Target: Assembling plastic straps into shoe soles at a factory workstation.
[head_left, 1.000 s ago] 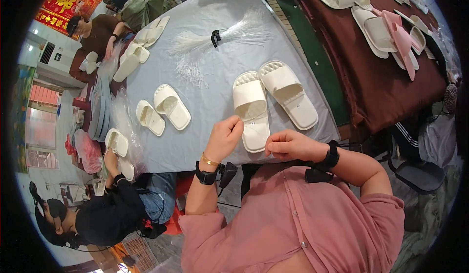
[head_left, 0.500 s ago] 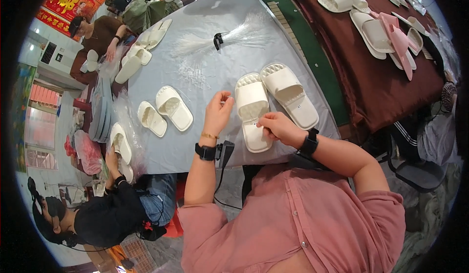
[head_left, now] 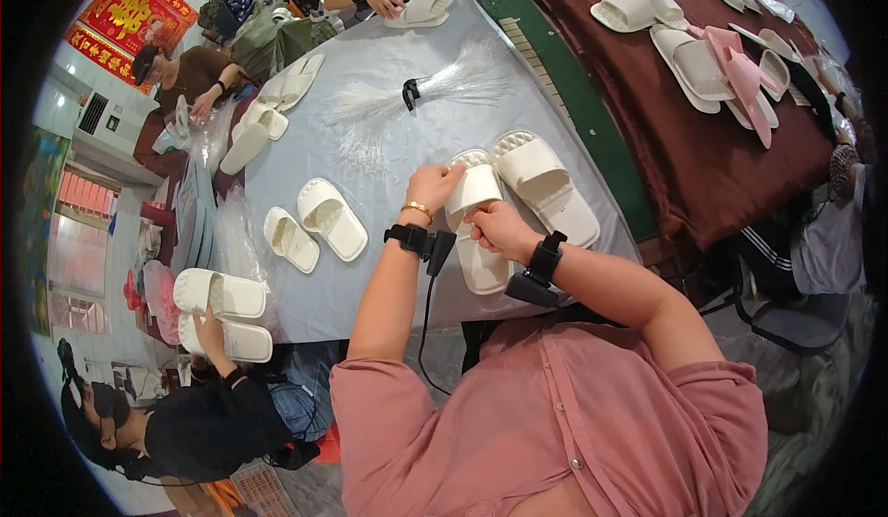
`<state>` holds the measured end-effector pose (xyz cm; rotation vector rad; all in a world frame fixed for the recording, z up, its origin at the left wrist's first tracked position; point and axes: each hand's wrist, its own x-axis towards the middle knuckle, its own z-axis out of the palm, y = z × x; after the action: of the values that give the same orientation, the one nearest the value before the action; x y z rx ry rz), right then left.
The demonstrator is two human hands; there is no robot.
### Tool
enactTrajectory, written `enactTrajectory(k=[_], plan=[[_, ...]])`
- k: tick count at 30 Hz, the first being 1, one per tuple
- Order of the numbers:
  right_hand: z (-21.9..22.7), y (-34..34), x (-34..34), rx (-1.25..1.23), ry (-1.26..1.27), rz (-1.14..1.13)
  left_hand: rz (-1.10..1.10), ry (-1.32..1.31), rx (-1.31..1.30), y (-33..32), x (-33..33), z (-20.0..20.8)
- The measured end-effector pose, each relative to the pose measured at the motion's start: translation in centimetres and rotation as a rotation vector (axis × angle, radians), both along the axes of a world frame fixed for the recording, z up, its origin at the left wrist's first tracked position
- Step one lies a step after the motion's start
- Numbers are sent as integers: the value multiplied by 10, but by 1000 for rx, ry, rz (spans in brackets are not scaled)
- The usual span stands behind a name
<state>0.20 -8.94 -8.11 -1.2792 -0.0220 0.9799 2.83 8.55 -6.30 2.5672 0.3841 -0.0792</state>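
Note:
A pair of cream slippers lies in front of me on the grey-covered table, toes away from me: a left slipper (head_left: 483, 267) and a right slipper (head_left: 546, 184). At the left side of the left slipper's strap, my left hand (head_left: 432, 190) is closed, its fingertips against the strap edge. My right hand (head_left: 504, 230) is closed too, its fingers pinched together at the strap's near opening. Whatever is between those fingertips is too small or hidden to make out. Beyond my hands lies a bundle of clear thin plastic strands (head_left: 462, 78), bound by a black tie (head_left: 411, 94).
Another cream slipper pair (head_left: 331, 221) lies left of my hands. A co-worker at left handles slippers (head_left: 236, 297); another person's hand (head_left: 379, 1) touches a slipper (head_left: 421, 10) at the far edge. More slippers (head_left: 694, 64) lie on the brown-covered table (head_left: 721, 179) at right.
My left hand has moved in to the strap of the left slipper. My right hand has shifted up from the insole to the strap's opening. The left co-worker's slippers have turned and moved.

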Motion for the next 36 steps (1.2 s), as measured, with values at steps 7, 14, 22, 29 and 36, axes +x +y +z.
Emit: enactTrajectory(k=[7,14,22,29,36], plan=[[3,4,-1,-56,-68,31,20,18,-292,0,18,-18],[6,-3,-1,-5,-35,1,101,35,-668,-11,20,-12],[56,-78,-17,-131,-285,266,217,-393,-760,2,20,2],[87,-162,-10,-433,-811,105,98,-431,-561,-22,37,7],[84,-163,-27,-494,-1406,-30,-63,-294,-554,-62,49,-8]])
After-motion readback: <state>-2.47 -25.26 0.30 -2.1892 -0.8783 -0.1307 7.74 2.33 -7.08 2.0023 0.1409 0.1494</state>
